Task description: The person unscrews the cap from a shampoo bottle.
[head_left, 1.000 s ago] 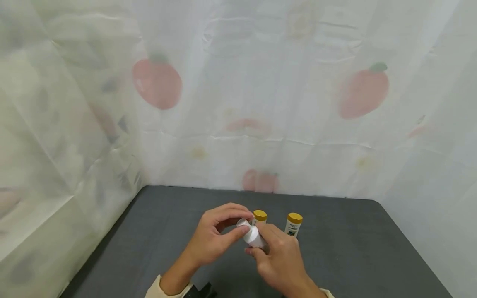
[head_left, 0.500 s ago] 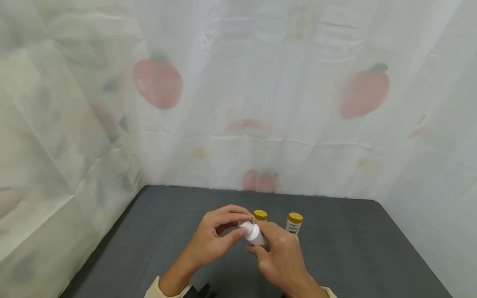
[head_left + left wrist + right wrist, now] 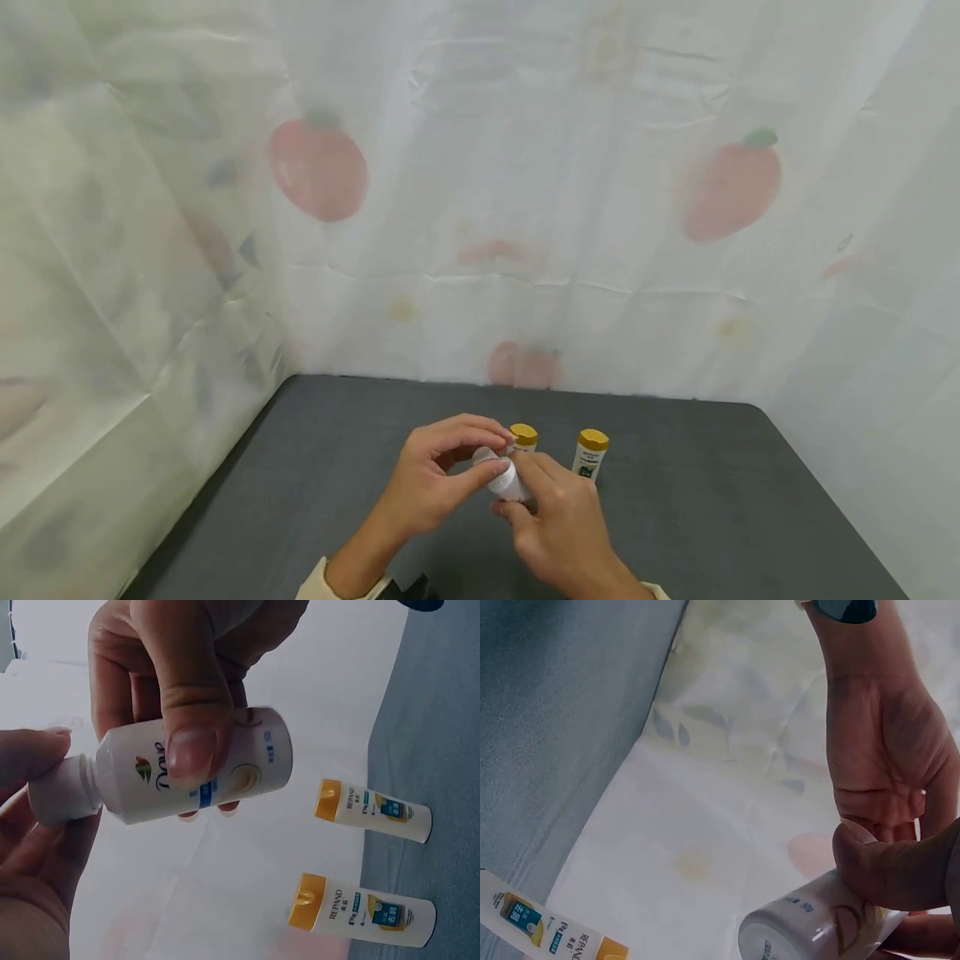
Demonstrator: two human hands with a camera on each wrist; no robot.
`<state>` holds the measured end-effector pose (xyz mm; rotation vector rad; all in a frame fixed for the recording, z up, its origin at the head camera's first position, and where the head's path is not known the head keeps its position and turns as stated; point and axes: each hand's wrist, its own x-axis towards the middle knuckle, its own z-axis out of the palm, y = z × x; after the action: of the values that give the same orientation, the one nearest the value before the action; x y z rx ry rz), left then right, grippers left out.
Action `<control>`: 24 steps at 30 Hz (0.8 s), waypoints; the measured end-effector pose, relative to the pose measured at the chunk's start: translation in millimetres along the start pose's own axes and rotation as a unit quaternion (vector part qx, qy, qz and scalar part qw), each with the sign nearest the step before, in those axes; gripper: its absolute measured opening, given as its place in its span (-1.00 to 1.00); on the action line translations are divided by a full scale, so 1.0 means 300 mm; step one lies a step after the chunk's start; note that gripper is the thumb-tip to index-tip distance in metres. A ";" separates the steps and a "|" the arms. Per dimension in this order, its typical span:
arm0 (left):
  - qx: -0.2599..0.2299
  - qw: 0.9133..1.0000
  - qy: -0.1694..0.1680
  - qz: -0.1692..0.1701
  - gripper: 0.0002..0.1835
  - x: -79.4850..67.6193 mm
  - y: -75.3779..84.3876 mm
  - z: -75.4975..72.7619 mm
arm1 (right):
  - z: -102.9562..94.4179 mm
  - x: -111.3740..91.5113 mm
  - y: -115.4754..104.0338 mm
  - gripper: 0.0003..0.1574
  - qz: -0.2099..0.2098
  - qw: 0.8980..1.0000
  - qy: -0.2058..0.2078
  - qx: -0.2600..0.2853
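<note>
A white Dove bottle [image 3: 127,776] lies tilted in the air between both hands, with its lettering readable in the left wrist view. My right hand [image 3: 558,525] grips its body, thumb across the label and fingers behind. At the bottle's other end my left hand [image 3: 438,479] pinches the white screw cap [image 3: 64,791] between thumb and fingers. A ridged neck shows between cap and shoulder. In the right wrist view the bottle's base [image 3: 772,945] faces the camera, while the cap end is hidden behind the right hand.
Two white REPAND bottles with yellow caps stand on the dark grey table [image 3: 712,500] beyond the hands: a left bottle [image 3: 522,437] partly covered by the fingers and a right bottle [image 3: 590,457]. A pale fruit-print curtain [image 3: 480,208] hangs behind the table and along its left side.
My left thumb has shifted a little to the right over the cap, and the cap's angle has changed slightly. The right hand keeps its grip on the bottle; the standing bottles stay put.
</note>
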<state>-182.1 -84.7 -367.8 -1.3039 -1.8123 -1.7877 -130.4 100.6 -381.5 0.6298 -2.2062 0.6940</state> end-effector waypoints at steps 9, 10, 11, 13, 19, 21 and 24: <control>0.002 1.000 0.001 -0.001 -0.82 -0.013 -0.004 -0.007 | 0.003 0.016 0.018 -0.28 -0.027 0.999 0.023 -0.027; 0.004 1.000 -0.008 -0.007 -0.80 -0.016 -0.004 -0.012 | 0.003 0.018 0.020 -0.28 -0.024 0.999 0.022 -0.028; 0.007 1.000 -0.017 -0.015 -0.77 -0.019 -0.003 -0.016 | 0.003 0.018 0.021 -0.27 -0.021 0.999 0.021 -0.029; 0.015 0.999 -0.032 -0.025 -0.72 -0.021 -0.003 -0.024 | 0.002 0.018 0.023 -0.27 -0.014 0.999 0.019 -0.032; 0.022 0.999 -0.026 -0.041 -0.72 -0.017 -0.005 -0.023 | 0.004 0.012 0.023 -0.25 -0.018 0.999 0.019 -0.040; 0.014 0.999 -0.020 -0.037 -0.73 -0.014 -0.004 -0.017 | 0.005 0.009 0.022 -0.26 -0.025 0.999 0.021 -0.042; 0.001 1.000 -0.011 -0.024 -0.74 -0.010 -0.004 -0.005 | 0.006 0.005 0.020 -0.29 -0.031 0.998 0.021 -0.042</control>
<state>-181.9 -86.9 -370.4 -1.2937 -1.8724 -1.8029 -136.0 103.6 -383.2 0.6335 -2.1544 0.5752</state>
